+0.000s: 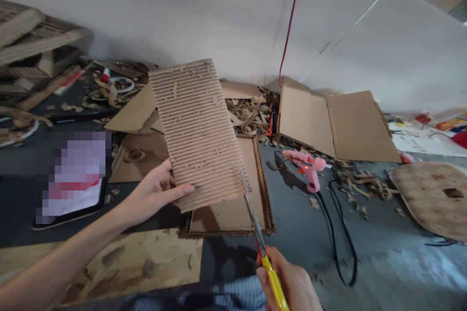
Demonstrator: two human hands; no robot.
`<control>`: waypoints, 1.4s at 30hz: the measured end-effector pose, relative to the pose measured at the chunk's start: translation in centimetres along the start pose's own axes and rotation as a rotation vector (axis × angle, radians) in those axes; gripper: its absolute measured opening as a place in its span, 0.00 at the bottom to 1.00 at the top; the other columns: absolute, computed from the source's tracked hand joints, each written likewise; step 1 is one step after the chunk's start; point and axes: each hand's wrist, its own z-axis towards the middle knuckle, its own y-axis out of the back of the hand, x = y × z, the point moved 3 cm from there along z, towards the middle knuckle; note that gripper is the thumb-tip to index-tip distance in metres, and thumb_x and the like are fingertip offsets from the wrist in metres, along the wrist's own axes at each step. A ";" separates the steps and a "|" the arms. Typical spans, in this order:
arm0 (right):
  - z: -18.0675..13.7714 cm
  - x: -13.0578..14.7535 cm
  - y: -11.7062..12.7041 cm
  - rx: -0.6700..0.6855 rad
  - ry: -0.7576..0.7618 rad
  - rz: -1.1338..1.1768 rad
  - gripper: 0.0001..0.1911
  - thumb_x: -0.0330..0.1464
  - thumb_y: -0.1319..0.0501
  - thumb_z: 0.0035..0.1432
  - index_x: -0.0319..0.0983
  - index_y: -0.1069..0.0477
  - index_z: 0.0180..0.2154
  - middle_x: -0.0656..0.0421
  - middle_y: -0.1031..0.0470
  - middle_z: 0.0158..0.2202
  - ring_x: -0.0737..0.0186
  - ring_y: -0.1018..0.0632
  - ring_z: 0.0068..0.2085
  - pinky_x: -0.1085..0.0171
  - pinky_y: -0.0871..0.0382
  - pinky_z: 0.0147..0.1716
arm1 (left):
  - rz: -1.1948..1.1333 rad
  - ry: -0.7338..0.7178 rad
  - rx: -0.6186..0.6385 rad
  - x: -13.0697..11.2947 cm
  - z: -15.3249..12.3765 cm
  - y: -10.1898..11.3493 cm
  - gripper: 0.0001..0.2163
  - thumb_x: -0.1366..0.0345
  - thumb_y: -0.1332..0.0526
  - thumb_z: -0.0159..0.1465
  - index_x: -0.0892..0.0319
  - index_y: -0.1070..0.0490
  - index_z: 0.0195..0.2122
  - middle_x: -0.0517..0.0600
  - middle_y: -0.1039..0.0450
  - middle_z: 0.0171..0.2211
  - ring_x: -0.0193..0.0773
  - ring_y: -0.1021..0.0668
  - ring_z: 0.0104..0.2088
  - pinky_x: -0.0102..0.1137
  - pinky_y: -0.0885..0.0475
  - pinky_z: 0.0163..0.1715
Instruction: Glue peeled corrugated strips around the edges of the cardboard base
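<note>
My left hand (162, 192) grips the lower left edge of a corrugated cardboard sheet (199, 131), thumb on the front and fingers behind. The sheet is held up and tilted, its ridged face towards me with torn paper bits on it. In my right hand (286, 277) is a pair of scissors (255, 221) with yellow and red handles. Their blades reach up to the sheet's lower right edge; whether they are cutting cannot be made out. Below the sheet lies a shallow cardboard tray (268, 204) with ridged walls, partly hidden by it.
A pink glue gun (308, 167) with a black cord lies to the right. Behind it stands a folded cardboard piece (361, 126). A phone or tablet (75, 180) lies left. Cardboard scraps (251, 112) litter the back, and a patterned bag-like item (430, 197) sits far right.
</note>
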 end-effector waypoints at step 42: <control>0.2 -0.5 -1.6 0.069 0.068 -0.064 0.20 0.50 0.56 0.56 0.41 0.42 0.29 0.62 0.35 0.19 0.66 0.32 0.19 0.70 0.42 0.20 | -0.197 0.111 -0.217 0.1 0.1 1.5 0.12 0.65 0.30 0.45 0.60 0.27 0.30 0.49 0.22 0.31 0.40 0.22 0.33 0.34 0.26 0.39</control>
